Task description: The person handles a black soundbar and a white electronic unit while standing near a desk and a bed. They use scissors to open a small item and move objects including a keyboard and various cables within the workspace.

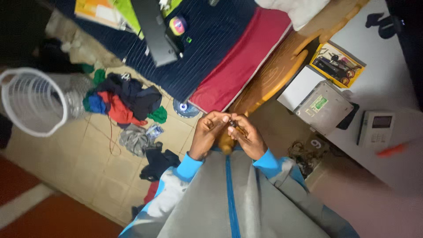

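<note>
fingertips of both hands meet on a small dark object (pixel 232 124), held up in front of our chest, above the blue zipper of our grey jacket (pixel 229 194). our left hand (pixel 207 134) curls in with fingers narrowed to a pinch at one end of it; our right hand (pixel 249 136) closes round the other end, thumb and forefinger tight. what the piece is we cannot tell, it is too small and mostly hidden by the fingers. to work it well, we judge it best to keep the hands close to the body, let one hand hold steady while the other does the fine turning or pulling, and keep the pinch firm, since a drop would send it down among the heap of clothes (pixel 128 103) on the tiled floor (pixel 83 163). a white laundry basket (pixel 31 103) stands further off, and the bed's dark blue blanket (pixel 211 39) lies ahead.
</note>
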